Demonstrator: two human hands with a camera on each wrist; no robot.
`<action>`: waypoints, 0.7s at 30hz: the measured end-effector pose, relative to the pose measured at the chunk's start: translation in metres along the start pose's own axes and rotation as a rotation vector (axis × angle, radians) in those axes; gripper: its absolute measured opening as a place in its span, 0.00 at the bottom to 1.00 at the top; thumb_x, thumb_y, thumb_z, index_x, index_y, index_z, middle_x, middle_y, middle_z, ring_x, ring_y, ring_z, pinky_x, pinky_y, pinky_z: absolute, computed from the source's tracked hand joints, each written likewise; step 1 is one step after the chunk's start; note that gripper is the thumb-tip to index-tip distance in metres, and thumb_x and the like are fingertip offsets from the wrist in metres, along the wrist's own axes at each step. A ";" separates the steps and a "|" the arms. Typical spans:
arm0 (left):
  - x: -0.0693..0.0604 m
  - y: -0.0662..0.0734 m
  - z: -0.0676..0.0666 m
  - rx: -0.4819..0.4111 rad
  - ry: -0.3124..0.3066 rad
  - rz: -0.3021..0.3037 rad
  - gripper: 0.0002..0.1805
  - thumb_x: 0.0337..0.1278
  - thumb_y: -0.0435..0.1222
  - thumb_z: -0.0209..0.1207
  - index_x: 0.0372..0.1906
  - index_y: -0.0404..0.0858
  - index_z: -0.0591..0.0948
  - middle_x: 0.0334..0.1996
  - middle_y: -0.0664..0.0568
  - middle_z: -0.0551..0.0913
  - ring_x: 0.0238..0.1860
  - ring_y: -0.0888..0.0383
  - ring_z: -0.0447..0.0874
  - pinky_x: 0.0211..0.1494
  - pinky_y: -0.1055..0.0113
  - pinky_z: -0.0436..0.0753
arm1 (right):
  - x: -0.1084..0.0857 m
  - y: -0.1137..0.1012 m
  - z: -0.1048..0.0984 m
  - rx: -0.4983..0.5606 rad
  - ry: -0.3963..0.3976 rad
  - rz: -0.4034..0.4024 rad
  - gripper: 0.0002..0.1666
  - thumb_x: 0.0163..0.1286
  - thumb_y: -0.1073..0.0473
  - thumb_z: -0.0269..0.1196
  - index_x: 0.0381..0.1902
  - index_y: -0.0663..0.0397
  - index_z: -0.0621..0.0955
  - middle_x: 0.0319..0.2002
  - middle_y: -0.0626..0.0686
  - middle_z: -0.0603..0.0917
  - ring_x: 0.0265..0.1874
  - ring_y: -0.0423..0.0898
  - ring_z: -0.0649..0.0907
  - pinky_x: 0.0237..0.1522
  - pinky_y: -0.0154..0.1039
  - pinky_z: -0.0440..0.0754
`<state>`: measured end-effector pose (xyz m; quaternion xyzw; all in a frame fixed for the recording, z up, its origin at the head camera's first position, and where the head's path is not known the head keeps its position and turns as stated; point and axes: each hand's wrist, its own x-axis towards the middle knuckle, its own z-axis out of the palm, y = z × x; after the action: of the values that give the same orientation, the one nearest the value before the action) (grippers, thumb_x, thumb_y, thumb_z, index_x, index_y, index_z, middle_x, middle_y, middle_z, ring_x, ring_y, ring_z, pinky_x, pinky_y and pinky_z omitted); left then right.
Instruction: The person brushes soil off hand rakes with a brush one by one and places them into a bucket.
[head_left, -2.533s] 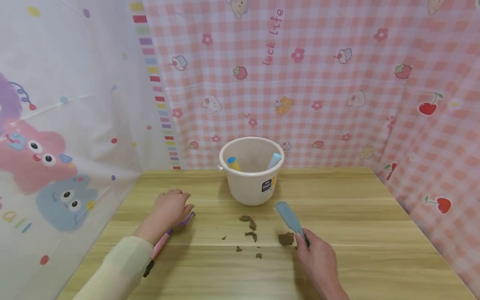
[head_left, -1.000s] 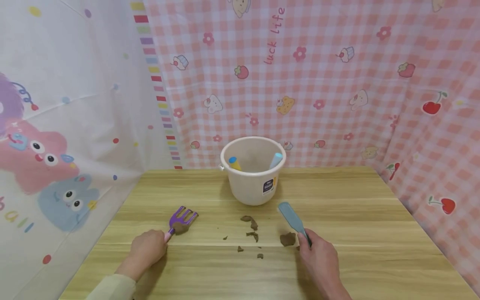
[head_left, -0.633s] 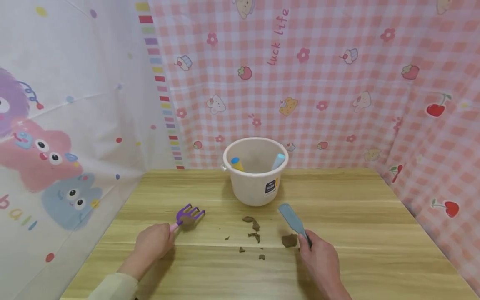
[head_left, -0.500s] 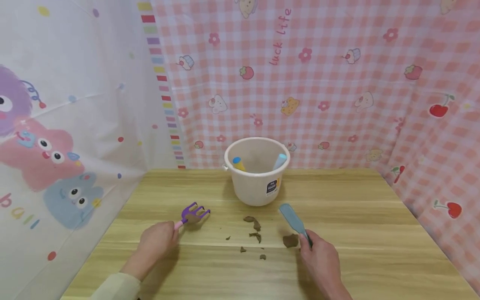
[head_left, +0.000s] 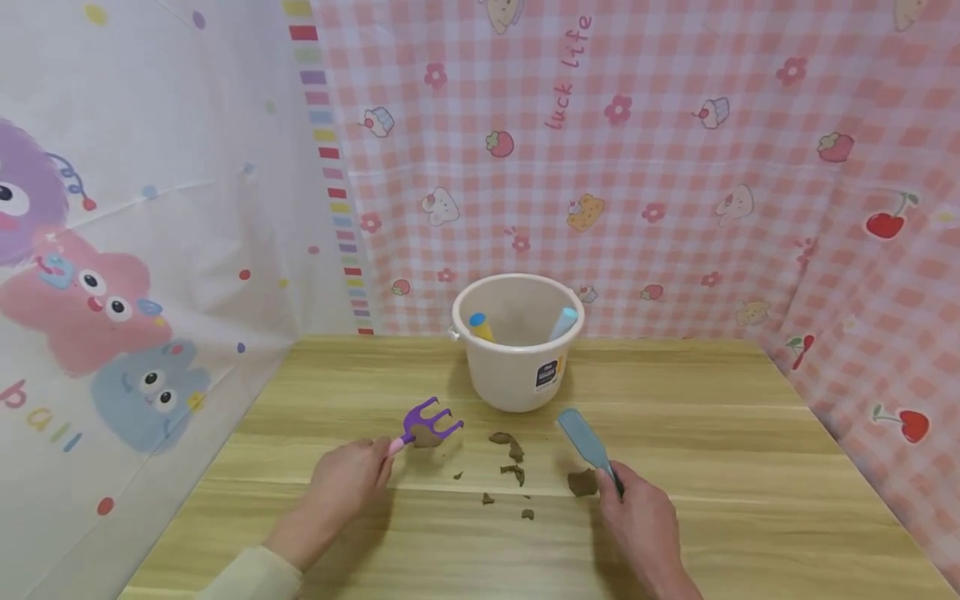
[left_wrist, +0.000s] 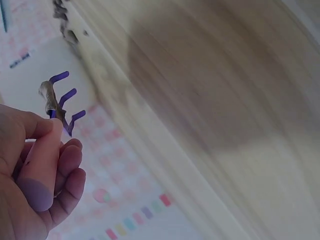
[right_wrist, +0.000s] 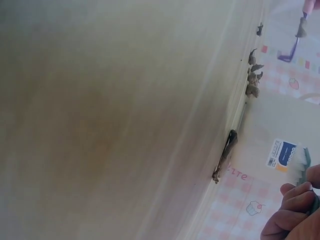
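My left hand (head_left: 345,492) grips the pink handle of a small purple hand rake (head_left: 432,421), raised above the table. A brown clump (head_left: 427,436) sticks to the rake at the base of its tines. In the left wrist view, my fingers curl round the handle (left_wrist: 40,167). On the right, my right hand (head_left: 641,512) holds a blue-grey brush (head_left: 583,437) with its flat back facing up; pale bristles (right_wrist: 302,162) show in the right wrist view. Beside that hand lies a brown crumbly piece (head_left: 582,482). Several smaller brown bits (head_left: 514,475) lie between the hands.
A cream bucket (head_left: 517,375) stands at the back middle of the wooden table (head_left: 712,417). Inside it lean a yellow, blue-ended thing (head_left: 482,327) and a light blue one (head_left: 563,323). Patterned cloths (head_left: 652,167) hang behind and at both sides.
My left hand, earlier reaching over the rake on the table, has taken its handle and carried it right, towards the brown bits. My right hand stays put with the brush.
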<state>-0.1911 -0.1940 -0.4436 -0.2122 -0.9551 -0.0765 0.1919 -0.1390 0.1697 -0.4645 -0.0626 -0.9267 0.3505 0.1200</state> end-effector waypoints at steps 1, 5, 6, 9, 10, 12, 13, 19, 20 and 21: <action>0.000 0.004 0.000 -0.004 0.017 0.017 0.10 0.59 0.34 0.64 0.26 0.39 0.76 0.15 0.53 0.72 0.14 0.54 0.72 0.17 0.58 0.75 | 0.000 -0.001 0.000 0.001 -0.004 0.003 0.20 0.75 0.53 0.57 0.54 0.62 0.82 0.16 0.46 0.69 0.14 0.42 0.68 0.17 0.37 0.65; 0.003 0.019 0.001 -0.014 0.071 0.066 0.09 0.61 0.35 0.64 0.27 0.39 0.77 0.15 0.53 0.73 0.14 0.55 0.74 0.17 0.60 0.76 | -0.001 -0.002 0.001 -0.001 -0.009 0.004 0.19 0.75 0.53 0.57 0.55 0.61 0.82 0.16 0.46 0.69 0.15 0.42 0.68 0.17 0.37 0.65; 0.003 0.023 0.001 -0.020 0.081 0.074 0.09 0.62 0.36 0.64 0.28 0.39 0.78 0.15 0.53 0.74 0.14 0.55 0.74 0.17 0.60 0.76 | -0.001 -0.003 0.001 -0.001 -0.006 0.000 0.19 0.75 0.53 0.57 0.54 0.61 0.82 0.16 0.46 0.69 0.15 0.42 0.68 0.18 0.37 0.65; 0.006 0.034 0.001 -0.021 0.100 0.101 0.07 0.62 0.37 0.64 0.32 0.38 0.81 0.15 0.53 0.75 0.15 0.55 0.75 0.17 0.61 0.77 | -0.002 -0.005 0.002 -0.008 0.004 -0.008 0.18 0.74 0.53 0.58 0.54 0.59 0.83 0.16 0.46 0.70 0.16 0.43 0.69 0.19 0.38 0.65; 0.007 0.038 0.002 -0.020 0.101 0.109 0.07 0.62 0.37 0.65 0.33 0.37 0.82 0.15 0.53 0.75 0.15 0.56 0.75 0.17 0.62 0.77 | -0.002 -0.005 0.003 -0.010 0.004 -0.012 0.18 0.74 0.54 0.58 0.53 0.58 0.83 0.16 0.46 0.70 0.16 0.43 0.69 0.19 0.38 0.66; 0.008 0.045 0.002 -0.027 0.104 0.124 0.06 0.62 0.37 0.65 0.35 0.37 0.83 0.16 0.53 0.76 0.15 0.56 0.75 0.17 0.63 0.77 | -0.003 -0.008 0.004 -0.004 -0.003 -0.017 0.17 0.74 0.54 0.59 0.53 0.58 0.83 0.17 0.45 0.71 0.16 0.42 0.69 0.20 0.38 0.66; 0.009 0.049 0.002 -0.027 0.103 0.130 0.07 0.61 0.37 0.66 0.36 0.37 0.83 0.16 0.52 0.76 0.15 0.57 0.75 0.17 0.64 0.77 | -0.003 -0.009 0.004 -0.001 -0.011 -0.015 0.17 0.74 0.54 0.59 0.53 0.58 0.83 0.17 0.45 0.71 0.16 0.42 0.70 0.20 0.38 0.67; 0.012 0.067 0.003 -0.028 0.103 0.174 0.08 0.57 0.36 0.68 0.36 0.37 0.82 0.17 0.52 0.76 0.14 0.59 0.73 0.16 0.68 0.75 | -0.005 -0.015 0.005 0.027 -0.028 -0.021 0.17 0.74 0.53 0.60 0.53 0.56 0.84 0.18 0.45 0.72 0.17 0.42 0.70 0.20 0.37 0.67; 0.012 0.070 0.004 -0.023 0.111 0.184 0.08 0.56 0.36 0.68 0.35 0.37 0.82 0.17 0.52 0.77 0.14 0.59 0.73 0.16 0.68 0.74 | -0.005 -0.016 0.005 0.028 -0.024 -0.026 0.16 0.74 0.52 0.60 0.52 0.55 0.84 0.18 0.45 0.72 0.17 0.42 0.70 0.20 0.37 0.67; 0.012 0.072 0.004 -0.022 0.106 0.191 0.08 0.55 0.35 0.69 0.35 0.37 0.81 0.17 0.52 0.76 0.14 0.60 0.72 0.15 0.69 0.74 | -0.006 -0.016 0.006 0.032 -0.019 -0.032 0.15 0.73 0.51 0.61 0.50 0.53 0.85 0.18 0.45 0.72 0.18 0.42 0.70 0.20 0.38 0.67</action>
<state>-0.1711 -0.1234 -0.4380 -0.3002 -0.9181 -0.0795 0.2462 -0.1357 0.1528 -0.4588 -0.0425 -0.9231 0.3638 0.1176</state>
